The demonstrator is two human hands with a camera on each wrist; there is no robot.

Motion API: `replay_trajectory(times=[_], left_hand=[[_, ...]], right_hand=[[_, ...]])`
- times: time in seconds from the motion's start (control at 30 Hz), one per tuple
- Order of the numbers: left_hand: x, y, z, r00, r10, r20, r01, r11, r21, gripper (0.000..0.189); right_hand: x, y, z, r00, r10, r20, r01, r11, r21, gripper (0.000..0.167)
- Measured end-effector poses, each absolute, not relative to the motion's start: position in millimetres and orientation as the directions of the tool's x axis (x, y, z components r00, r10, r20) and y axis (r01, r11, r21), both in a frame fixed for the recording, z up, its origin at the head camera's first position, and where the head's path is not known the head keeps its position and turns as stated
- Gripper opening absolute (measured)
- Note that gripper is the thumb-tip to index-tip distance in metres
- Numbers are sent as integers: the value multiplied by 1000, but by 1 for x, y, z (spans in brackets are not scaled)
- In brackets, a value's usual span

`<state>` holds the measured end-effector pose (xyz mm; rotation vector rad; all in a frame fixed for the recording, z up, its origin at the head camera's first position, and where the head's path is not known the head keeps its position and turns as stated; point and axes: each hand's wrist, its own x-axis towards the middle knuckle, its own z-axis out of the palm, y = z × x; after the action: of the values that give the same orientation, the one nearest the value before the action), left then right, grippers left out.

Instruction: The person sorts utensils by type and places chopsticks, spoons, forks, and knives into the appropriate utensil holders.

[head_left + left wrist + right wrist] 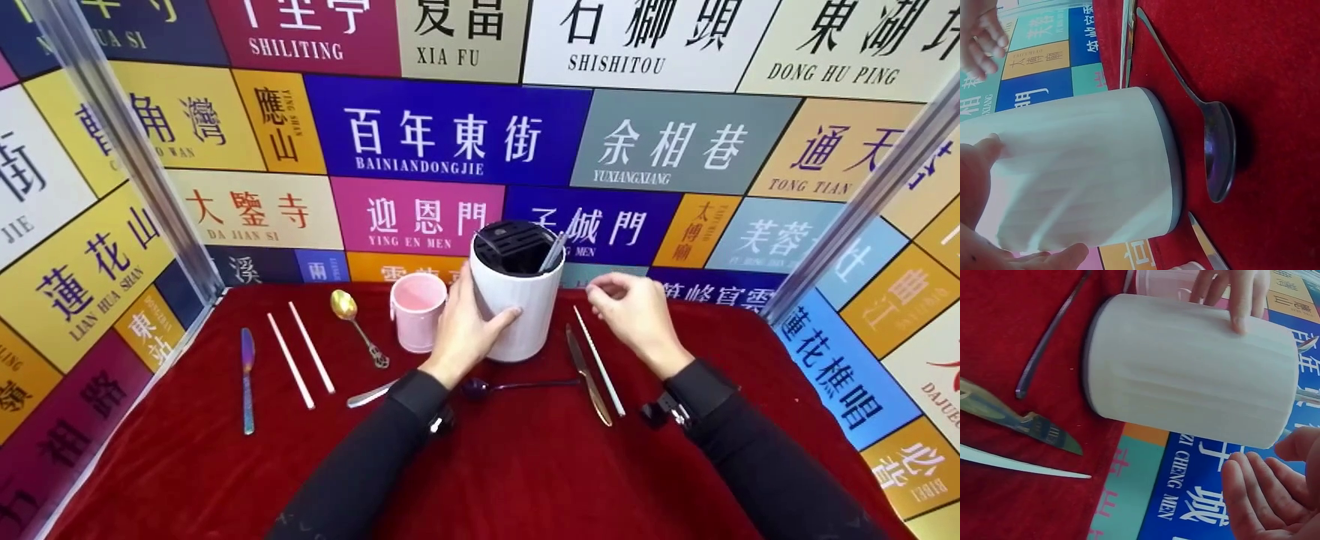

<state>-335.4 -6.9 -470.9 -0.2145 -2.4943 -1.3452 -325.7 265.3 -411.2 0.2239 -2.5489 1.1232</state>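
A white ribbed utensil holder [517, 322] with a black slotted top stands upright on the red cloth. My left hand [465, 330] holds its left side, thumb across the front. Silvery utensil ends [553, 251] stick up from the right part of its top. To the right of the holder, my right hand [637, 311] hovers with loosely bent fingers and nothing in them; the right wrist view shows its palm. Beneath it lie a gold knife [587, 371] and a pale chopstick [600, 364]. A dark purple spoon [1219, 152] lies in front of the holder.
Left of the holder are a pink cup [417, 315], a gold-bowled spoon [356, 322], two pale pink chopsticks [300, 356] and an iridescent knife [247, 379]. A silvery utensil [370, 394] is partly behind the left forearm. Sign-covered walls [450, 135] border the table.
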Motion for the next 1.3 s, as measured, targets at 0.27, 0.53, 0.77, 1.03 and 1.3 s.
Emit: replay_trajectory(times=[0.27,0.53,0.77,1.03,1.3], left_hand=[[-327,-15,-469,-940,6,341,287,555,781,99],[-321,-17,-470,-925,24,380,328,559,762,89],[-316,-21,-468,-923,32,384,338,545,767,81],[-312,-32,-470,-919,17,395,340,545,767,58],[-309,-48,-479,-928,-7,374,310,541,781,52]], right_hand=[[-323,278,-438,-972,-37,230,-183,732,-656,18],[-321,282,-465,-995,-73,69,-98,860,-500,22],[-313,279,-488,-991,-117,-69,-83,923,-375,17],[-310,277,-499,-992,-97,-81,-66,944,-323,15],[-309,275,-499,-988,-66,-140,-15,939,-343,20]])
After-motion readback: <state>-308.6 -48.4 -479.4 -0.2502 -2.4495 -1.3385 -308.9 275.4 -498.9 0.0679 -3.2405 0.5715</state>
